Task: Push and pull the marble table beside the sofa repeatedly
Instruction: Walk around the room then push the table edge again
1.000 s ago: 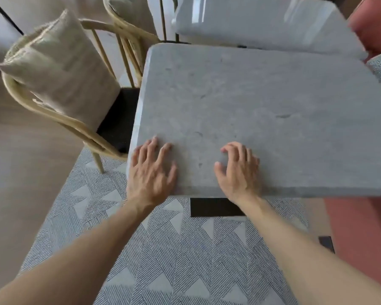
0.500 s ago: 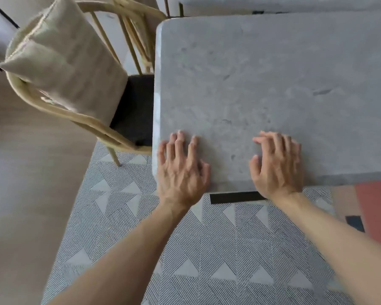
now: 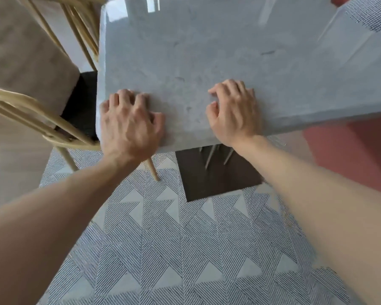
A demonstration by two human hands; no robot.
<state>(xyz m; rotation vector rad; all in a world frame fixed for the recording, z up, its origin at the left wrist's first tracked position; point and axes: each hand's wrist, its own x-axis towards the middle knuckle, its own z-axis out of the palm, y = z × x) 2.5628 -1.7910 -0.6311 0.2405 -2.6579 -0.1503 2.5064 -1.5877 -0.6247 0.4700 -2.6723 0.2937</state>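
At your left stands the pale wooden spindle chair [image 3: 53,130]; just beside it is the grey rectangular marble table [image 3: 229,47], your left hand [image 3: 128,122] clawing its near corner with bent fingers; your right hand [image 3: 233,111] claws the near edge likewise; the coral-red sofa [image 3: 352,150] lies rightmost.

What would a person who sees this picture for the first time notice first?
The left hand and the right hand press with bent fingers on the near edge of a grey marble table in the middle. A wooden chair stands at its left, and a patterned rug lies below.
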